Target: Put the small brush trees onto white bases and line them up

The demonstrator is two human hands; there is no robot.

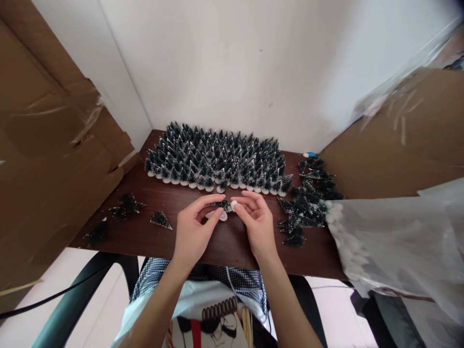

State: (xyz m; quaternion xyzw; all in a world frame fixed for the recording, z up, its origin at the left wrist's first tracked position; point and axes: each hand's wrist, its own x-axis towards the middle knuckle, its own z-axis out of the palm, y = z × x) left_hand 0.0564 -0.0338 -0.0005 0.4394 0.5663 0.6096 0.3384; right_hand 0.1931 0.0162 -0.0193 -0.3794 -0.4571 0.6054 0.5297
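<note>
Over the front of the brown table, my left hand point(197, 217) pinches a small snow-tipped miniature tree point(224, 205) lying sideways between thumb and fingers. Close against its right end, my right hand point(256, 220) holds a small white base point(234, 205) between thumb and forefinger. Whether tree and base are joined I cannot tell. Beneath the fingers lies a white disc point(223, 216) on the table, partly hidden by my left hand. Behind both hands, many finished-looking trees point(217, 157) stand upright on white bases in tight rows.
Loose trees point(304, 203) are heaped on the right, beside a plastic bag point(391, 237) of white pieces. On the left lie a single tree point(161, 220) and a small pile point(126, 206). Cardboard point(54, 145) flanks the table point(155, 246). A blue-and-white item point(311, 155) sits at the back right.
</note>
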